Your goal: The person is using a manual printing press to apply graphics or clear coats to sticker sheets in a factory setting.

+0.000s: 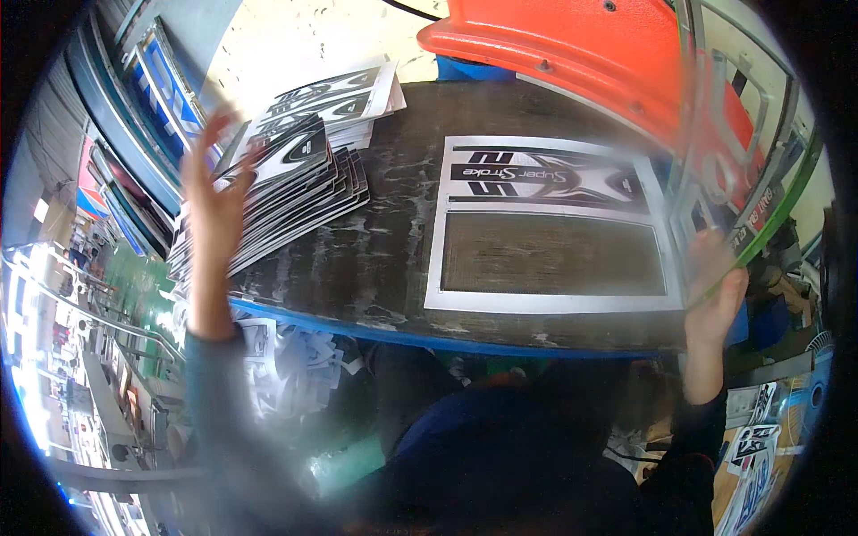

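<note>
We're probably handling the green-edged frame (774, 229), three o'clock; right hand (713, 290): can't tell its fingers; left hand (217, 192), ten o'clock: fingers apart. Next needs steadiness beside the printed sheet (547, 213).

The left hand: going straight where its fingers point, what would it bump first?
Probably the pale speckled surface past the dark table, but depth is unclear: the blurred left hand may brush the stacked printed sheets first.

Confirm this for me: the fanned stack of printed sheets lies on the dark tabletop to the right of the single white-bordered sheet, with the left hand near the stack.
Not quite: in the head view, the fanned stack of printed sheets lies on the dark tabletop to the left of the single white-bordered sheet, with the left hand near the stack.
</note>
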`<state>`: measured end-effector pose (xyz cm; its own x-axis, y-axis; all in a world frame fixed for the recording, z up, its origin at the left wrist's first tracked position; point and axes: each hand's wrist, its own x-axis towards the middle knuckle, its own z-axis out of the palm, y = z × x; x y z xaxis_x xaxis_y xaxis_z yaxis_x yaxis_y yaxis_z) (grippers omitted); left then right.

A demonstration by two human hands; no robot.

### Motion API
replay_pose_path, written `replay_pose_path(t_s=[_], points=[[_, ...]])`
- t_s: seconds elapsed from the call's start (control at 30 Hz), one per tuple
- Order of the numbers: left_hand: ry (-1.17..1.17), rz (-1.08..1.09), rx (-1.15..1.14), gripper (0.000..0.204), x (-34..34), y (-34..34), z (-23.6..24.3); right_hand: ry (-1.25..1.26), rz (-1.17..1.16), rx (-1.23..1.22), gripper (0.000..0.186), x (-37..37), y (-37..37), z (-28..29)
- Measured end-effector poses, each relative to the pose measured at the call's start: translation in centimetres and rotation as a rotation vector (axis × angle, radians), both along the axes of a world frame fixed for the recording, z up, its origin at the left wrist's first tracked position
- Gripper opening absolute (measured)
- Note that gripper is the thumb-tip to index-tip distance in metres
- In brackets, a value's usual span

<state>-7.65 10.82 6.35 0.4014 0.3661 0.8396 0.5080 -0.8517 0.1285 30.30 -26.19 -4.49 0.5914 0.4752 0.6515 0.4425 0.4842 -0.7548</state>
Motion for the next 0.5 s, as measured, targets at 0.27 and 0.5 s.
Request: replay_pose_path(t_s=[0.27, 0.5], points=[[0.775, -0.617, -0.362, 0.073, 17.3, -8.8, -5.0, -0.085, -0.201, -0.125, 0.059, -0.6, -1.0, 2.9], [0.889, -0.677, -0.341, 0.076, 16.0, -12.0, -5.7, -0.430, -0.395, -0.194, 0.058, 0.0, -1.5, 6.1]])
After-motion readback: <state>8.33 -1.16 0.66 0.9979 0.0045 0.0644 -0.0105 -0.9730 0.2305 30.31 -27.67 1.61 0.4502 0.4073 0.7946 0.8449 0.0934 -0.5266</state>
